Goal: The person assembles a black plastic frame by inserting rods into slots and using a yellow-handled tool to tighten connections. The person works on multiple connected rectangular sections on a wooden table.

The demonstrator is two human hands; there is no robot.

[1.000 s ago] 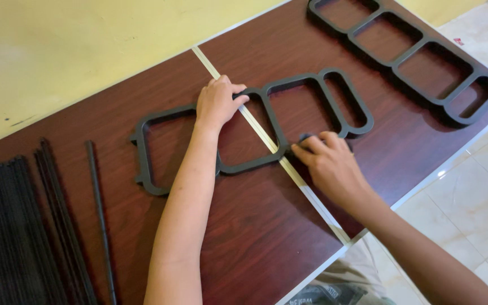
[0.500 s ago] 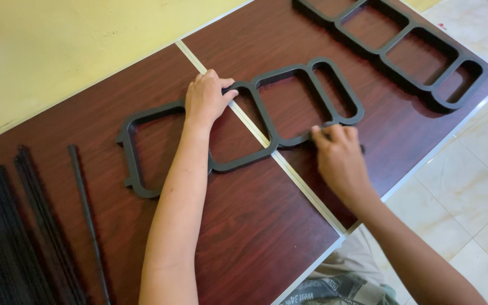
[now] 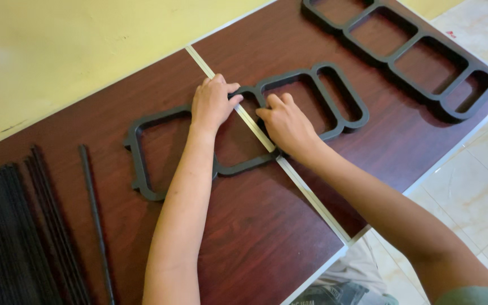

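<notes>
While black rods (image 3: 18, 237) lie at the table's (image 3: 266, 237) left end, the left hand (image 3: 213, 103) and right hand (image 3: 286, 125) press flat, fingers spread, on a dark four-windowed frame (image 3: 142, 164) lying mid-table; a second frame (image 3: 402, 53) rests beyond.

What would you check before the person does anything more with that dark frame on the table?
1. Left hand on the dark frame: ok, resting on its top bar.
2. Right hand on the frame: ok, on a middle bar.
3. Frame flat on the table: ok.
4. Frame fully supported: ok, it spans the pale seam strip.
5. Second frame apart: ok.
6. Grip firmness: cannot tell.
</notes>
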